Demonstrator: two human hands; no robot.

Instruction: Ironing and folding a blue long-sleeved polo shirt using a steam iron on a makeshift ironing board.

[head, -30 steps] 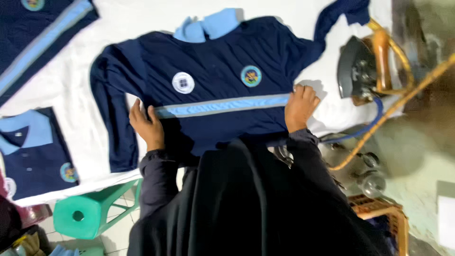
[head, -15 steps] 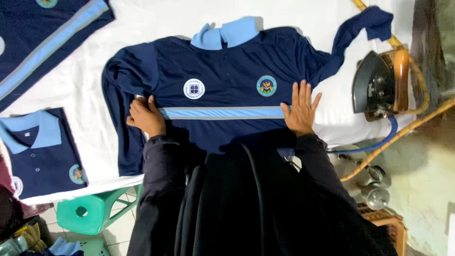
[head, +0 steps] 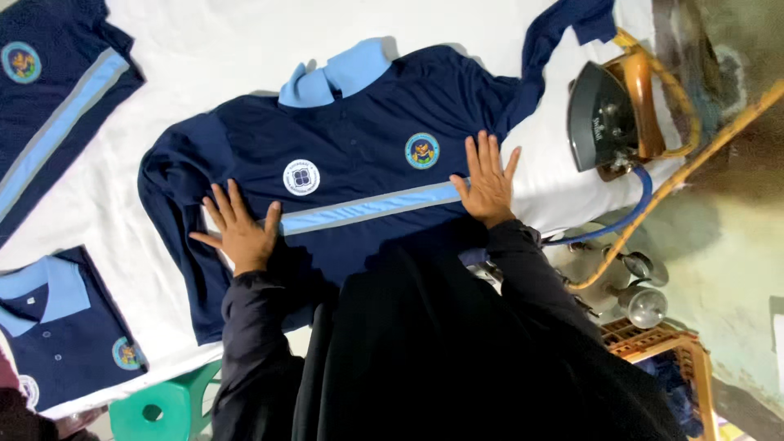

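Note:
A navy polo shirt (head: pixel 359 147) with a light blue collar, a light blue chest stripe and two round badges lies flat on the white table cover (head: pixel 204 57). My left hand (head: pixel 238 227) presses flat on the shirt's left side, fingers spread, at the stripe's end. Over at the stripe's right end my right hand (head: pixel 486 180) rests flat with its fingers apart. Neither hand holds anything. My dark sleeves and clothing hide the shirt's lower hem.
A dark iron (head: pixel 608 114) with a brown handle stands at the table's right edge, a blue cord (head: pixel 633 208) trailing from it. A folded navy shirt (head: pixel 57 327) lies at lower left, another (head: pixel 49 98) at upper left. A green stool (head: pixel 159 404) stands below.
Both hands opened out flat and slid apart along the stripe. The view shifted so the shirt and iron sit lower and more centred.

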